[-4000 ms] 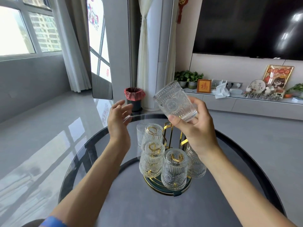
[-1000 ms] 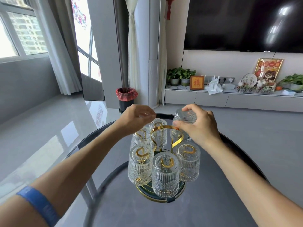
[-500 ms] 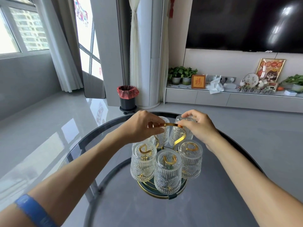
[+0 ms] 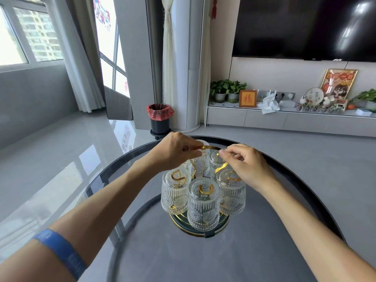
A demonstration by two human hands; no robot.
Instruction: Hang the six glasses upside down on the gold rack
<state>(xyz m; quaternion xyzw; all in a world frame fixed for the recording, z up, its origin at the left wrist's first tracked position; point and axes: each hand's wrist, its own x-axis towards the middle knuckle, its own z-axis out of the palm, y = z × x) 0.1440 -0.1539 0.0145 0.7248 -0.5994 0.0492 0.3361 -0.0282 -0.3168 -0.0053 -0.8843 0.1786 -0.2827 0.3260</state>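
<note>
The gold rack (image 4: pixel 211 147) stands on a round dark tray (image 4: pixel 179 224) on the glass table (image 4: pixel 295 200). Several ribbed glasses hang on it upside down: a front glass (image 4: pixel 203 204), a left one (image 4: pixel 176 192), a right one (image 4: pixel 232 194) and back ones (image 4: pixel 201 162), partly hidden by my hands. My left hand (image 4: pixel 177 154) pinches the left end of the rack's arched top handle. My right hand (image 4: pixel 246 165) has thumb and forefinger closed at the handle's right end, above the back right glass (image 4: pixel 216 159).
The table rim (image 4: pixel 114 171) curves around the tray. On the floor beyond stand a black bin with a red bag (image 4: pixel 160 119) and a white column (image 4: pixel 189 78). A low TV cabinet (image 4: pixel 284 119) with plants and ornaments runs along the far wall.
Four seconds ago my right hand held a glass in the air; it has since set it on the rack's back right. My right fingers have left that glass and closed at the handle.
</note>
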